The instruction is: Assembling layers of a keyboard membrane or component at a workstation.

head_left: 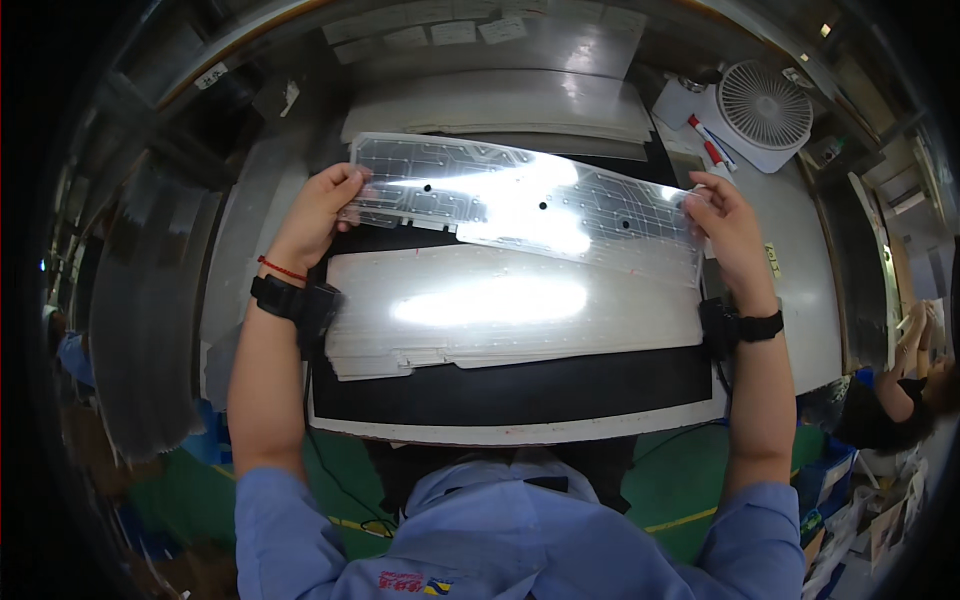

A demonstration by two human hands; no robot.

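Observation:
Between my two hands I hold up a clear plastic film sheet with a printed circuit pattern [480, 205], long and narrow, with a few dark round spots and strong glare. My left hand [328, 205] pinches its left end between thumb and fingers. The right end is gripped by my right hand [722, 222], thumb on the front. The sheet tilts, its right end lower. Below it, a stack of similar pale sheets [520, 335] with a notched near edge lies on a black mat [560, 385].
Another stack of sheets [500, 110] lies at the far side. A white fan [765, 105] stands back right, beside red-capped markers [705, 145]. Other stacks of sheets [140, 300] are at the left. At the far right a co-worker [890, 400] is partly visible.

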